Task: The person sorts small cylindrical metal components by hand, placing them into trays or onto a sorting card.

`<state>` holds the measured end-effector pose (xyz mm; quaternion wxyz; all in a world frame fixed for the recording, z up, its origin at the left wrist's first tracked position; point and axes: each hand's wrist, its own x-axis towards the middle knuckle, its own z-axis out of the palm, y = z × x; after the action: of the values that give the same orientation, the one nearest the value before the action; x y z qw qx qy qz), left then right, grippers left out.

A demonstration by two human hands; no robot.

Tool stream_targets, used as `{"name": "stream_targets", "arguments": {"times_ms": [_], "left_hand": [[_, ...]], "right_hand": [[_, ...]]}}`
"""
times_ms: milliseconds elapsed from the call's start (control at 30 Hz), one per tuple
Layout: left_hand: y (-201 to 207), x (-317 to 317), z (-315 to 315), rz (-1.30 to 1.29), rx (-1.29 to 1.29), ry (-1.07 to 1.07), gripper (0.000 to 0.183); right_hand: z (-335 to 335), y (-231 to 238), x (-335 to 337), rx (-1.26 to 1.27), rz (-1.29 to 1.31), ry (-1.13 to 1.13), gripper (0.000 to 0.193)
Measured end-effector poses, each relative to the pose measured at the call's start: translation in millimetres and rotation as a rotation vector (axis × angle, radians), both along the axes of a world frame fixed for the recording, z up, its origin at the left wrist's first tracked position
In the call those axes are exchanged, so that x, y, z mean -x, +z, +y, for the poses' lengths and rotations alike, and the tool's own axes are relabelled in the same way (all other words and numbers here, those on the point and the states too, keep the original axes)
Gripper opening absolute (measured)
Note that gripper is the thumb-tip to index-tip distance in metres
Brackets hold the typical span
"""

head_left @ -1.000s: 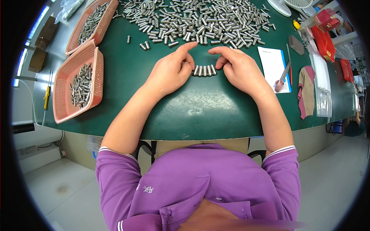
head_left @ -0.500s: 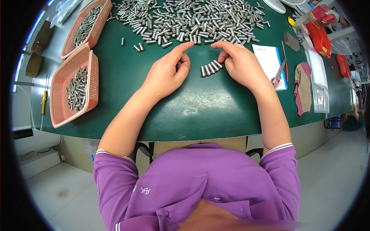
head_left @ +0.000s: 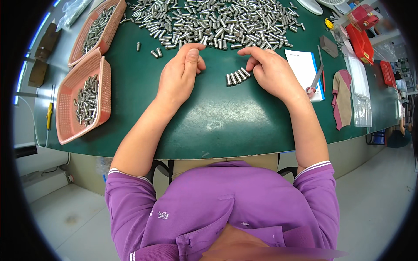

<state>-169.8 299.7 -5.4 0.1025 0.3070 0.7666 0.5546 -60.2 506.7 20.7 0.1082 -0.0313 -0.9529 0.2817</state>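
Observation:
At the near edge of a large pile of short metal pins, my left hand has its thumb upward and its fingers loosely curved and apart. Its index fingertip is beside the nearest pins; no pin shows in its grasp, though the palm side is hidden. Across from it, my right hand is open, its index finger reaching left and thumb bent below. Close to that thumb lies a short row of metal pins, side by side and slightly fanned on the green table.
To the left stand two pink baskets with metal pins in them. A few loose pins lie left of my left hand. On the right are a white sheet, scissors, a beige-and-pink cloth piece and a red bin.
My left hand has drawn back to the left and turned thumb-up, its thumb now against the index finger. The right hand and the row of pins stay nearly still.

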Motion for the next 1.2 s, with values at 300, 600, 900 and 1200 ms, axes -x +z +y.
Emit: {"name": "stream_targets", "arguments": {"times_ms": [300,600,900,1200], "left_hand": [[8.3,-11.5,6.3,-0.031,0.099,-0.12,0.026],[5.6,-8.4,4.9,-0.02,0.102,-0.128,0.032],[-0.2,4.0,4.6,-0.264,-0.02,-0.164,0.047],[-1.3,7.3,3.1,-0.347,-0.144,-0.228,0.065]], "right_hand": [[-5.3,-2.2,-0.9,0.027,-0.002,0.043,0.04],[-12.3,-2.6,-1.5,0.077,-0.024,0.114,0.034],[-13.9,-5.5,-0.4,0.076,0.01,0.132,0.032],[-13.6,-12.4,1.2,0.072,0.08,0.134,0.025]]}}
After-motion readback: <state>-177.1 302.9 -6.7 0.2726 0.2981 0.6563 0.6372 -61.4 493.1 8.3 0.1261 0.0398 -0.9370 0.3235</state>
